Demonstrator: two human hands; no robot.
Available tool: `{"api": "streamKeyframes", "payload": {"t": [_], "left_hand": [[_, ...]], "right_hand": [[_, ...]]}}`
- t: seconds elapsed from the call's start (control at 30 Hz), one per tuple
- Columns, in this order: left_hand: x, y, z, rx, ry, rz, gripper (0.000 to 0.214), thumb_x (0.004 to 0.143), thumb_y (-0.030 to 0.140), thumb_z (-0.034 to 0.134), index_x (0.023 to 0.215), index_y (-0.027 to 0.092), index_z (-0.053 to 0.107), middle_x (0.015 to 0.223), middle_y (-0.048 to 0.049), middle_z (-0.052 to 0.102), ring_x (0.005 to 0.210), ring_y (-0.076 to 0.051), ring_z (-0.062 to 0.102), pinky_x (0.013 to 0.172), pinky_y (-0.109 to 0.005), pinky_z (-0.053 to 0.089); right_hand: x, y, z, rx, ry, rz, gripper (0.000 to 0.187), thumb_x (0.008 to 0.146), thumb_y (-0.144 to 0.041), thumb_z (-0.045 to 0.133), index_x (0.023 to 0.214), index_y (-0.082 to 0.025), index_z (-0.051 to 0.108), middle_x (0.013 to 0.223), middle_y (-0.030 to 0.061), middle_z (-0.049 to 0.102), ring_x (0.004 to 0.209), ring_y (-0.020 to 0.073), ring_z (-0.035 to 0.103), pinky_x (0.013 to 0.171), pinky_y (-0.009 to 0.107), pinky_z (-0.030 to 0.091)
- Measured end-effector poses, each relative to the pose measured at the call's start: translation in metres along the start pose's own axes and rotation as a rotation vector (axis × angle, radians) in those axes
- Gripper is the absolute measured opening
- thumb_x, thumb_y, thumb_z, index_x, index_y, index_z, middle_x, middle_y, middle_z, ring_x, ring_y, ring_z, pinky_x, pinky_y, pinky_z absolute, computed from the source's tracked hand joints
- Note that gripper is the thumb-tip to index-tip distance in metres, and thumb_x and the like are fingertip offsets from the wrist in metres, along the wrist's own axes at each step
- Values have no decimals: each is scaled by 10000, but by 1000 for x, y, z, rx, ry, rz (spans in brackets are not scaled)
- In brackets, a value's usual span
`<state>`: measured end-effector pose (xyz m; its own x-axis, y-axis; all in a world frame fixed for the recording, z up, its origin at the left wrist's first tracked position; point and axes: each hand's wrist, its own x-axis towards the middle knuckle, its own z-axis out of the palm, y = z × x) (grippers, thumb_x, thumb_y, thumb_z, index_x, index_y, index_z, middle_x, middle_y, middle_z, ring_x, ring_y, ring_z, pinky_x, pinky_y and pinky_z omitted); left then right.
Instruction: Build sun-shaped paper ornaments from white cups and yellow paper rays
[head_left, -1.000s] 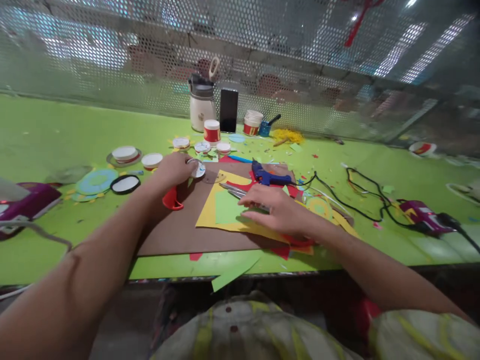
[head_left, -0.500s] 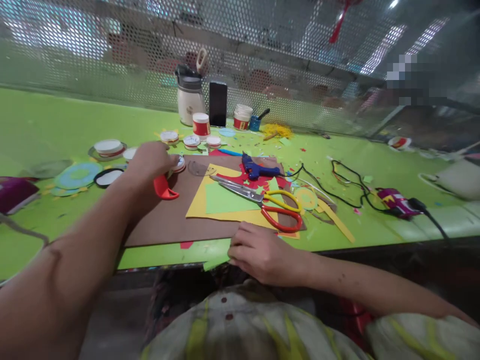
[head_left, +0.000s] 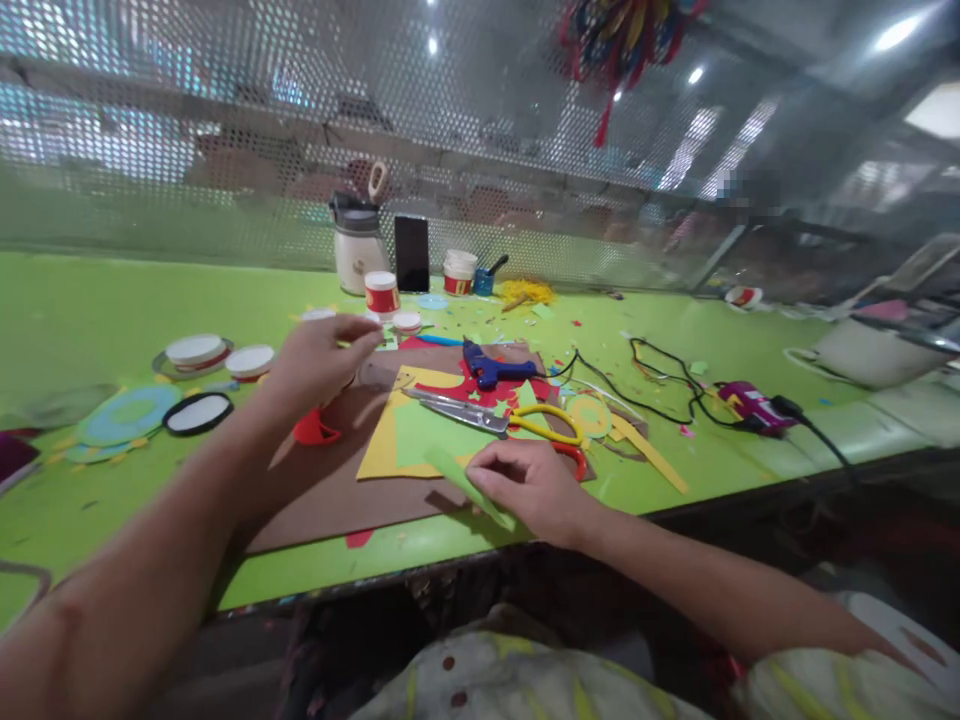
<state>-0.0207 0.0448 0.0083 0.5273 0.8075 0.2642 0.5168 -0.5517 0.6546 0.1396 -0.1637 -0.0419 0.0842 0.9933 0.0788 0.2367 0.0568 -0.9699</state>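
My left hand [head_left: 319,360] hovers over the back left corner of a brown board [head_left: 330,490]. Its fingers are drawn together, and anything in them is hidden. A red plastic piece [head_left: 315,430] lies just below it. My right hand [head_left: 532,485] is at the board's front edge, pinching a strip of green paper [head_left: 469,485]. Just behind that hand lie scissors [head_left: 502,420] with yellow and red handles, on green and yellow paper sheets [head_left: 379,450]. A blue glue gun [head_left: 491,368] rests further back.
On the green table [head_left: 90,300], round white lids [head_left: 196,350], a black ring [head_left: 199,412] and a blue paper ring [head_left: 127,415] lie at the left. A jug [head_left: 356,250], a phone [head_left: 412,253] and small cups stand by the mesh wall. A purple glue gun [head_left: 750,405] with black cables lies at the right.
My right hand left the scissors, dropped to the table's front edge and lifted the green strip onto the board. My left hand rose from the round lid. The camera tilted up.
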Motion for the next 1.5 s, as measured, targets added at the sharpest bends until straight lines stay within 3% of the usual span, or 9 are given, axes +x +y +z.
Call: {"api": "streamKeyframes", "payload": {"t": [0.1, 0.27, 0.37, 0.47, 0.63, 0.83, 0.97, 1.2, 1.5], "left_hand": [[-9, 12, 13, -214, -234, 61, 464, 870, 446, 492, 1066, 59, 657, 944, -146, 728, 838, -230, 658, 768, -340, 511], [-24, 29, 28, -453, -621, 66, 392, 790, 503, 611, 997, 178, 683, 751, -42, 705, 604, -170, 630, 578, -284, 511], [-26, 29, 31, -533, -721, -1, 292, 735, 428, 703, 893, 184, 688, 638, 5, 632, 553, -132, 561, 515, -237, 462], [-23, 23, 32, -542, -670, -3, 224, 719, 381, 727, 754, 166, 672, 600, 21, 589, 536, -98, 501, 485, -197, 404], [-20, 18, 32, -542, -631, -16, 248, 705, 384, 740, 752, 156, 653, 571, 33, 577, 490, -84, 463, 456, -196, 380], [-25, 22, 34, -688, -581, -170, 296, 768, 447, 678, 760, 154, 639, 608, 4, 620, 526, -106, 528, 486, -217, 387], [-28, 20, 40, -871, -500, -216, 243, 721, 370, 745, 770, 147, 660, 688, -30, 668, 586, -118, 548, 546, -238, 394], [-29, 13, 50, -979, -331, -237, 196, 711, 304, 751, 655, 150, 645, 635, 0, 598, 585, -109, 484, 593, -254, 379], [-35, 22, 46, -1031, -286, -290, 195, 699, 277, 759, 655, 148, 620, 625, 17, 575, 609, -105, 475, 610, -243, 383]], "right_hand": [[10, -6, -7, 280, 16, 195, 287, 799, -442, 638, 773, -166, 564, 625, 2, 656, 514, 125, 630, 490, 232, 496], [26, -12, -15, 329, -28, 255, 347, 744, -476, 698, 767, -160, 557, 579, -13, 662, 428, 98, 612, 396, 172, 456], [37, -13, -18, 328, -75, 236, 342, 752, -466, 701, 751, -156, 556, 486, -39, 614, 415, 103, 610, 410, 180, 483], [46, -11, -19, 348, -114, 212, 374, 739, -489, 713, 746, -141, 577, 527, -26, 618, 457, 123, 644, 423, 201, 515], [55, -8, -16, 366, -220, 271, 369, 689, -423, 784, 798, -124, 597, 601, 14, 672, 438, 101, 614, 374, 175, 467], [65, -7, -14, 346, -85, 227, 368, 645, -415, 808, 737, -127, 597, 578, 2, 672, 410, 83, 592, 354, 156, 431], [75, -4, -15, 416, 13, 177, 411, 630, -467, 803, 733, -141, 575, 605, 8, 689, 416, 95, 604, 358, 171, 446], [74, 0, -3, 386, -28, 116, 348, 757, -474, 705, 769, -141, 608, 644, 17, 694, 453, 101, 618, 397, 185, 452], [69, 3, -1, 376, -96, 155, 370, 765, -490, 694, 748, -140, 574, 614, 17, 682, 448, 93, 608, 408, 174, 436]]}}
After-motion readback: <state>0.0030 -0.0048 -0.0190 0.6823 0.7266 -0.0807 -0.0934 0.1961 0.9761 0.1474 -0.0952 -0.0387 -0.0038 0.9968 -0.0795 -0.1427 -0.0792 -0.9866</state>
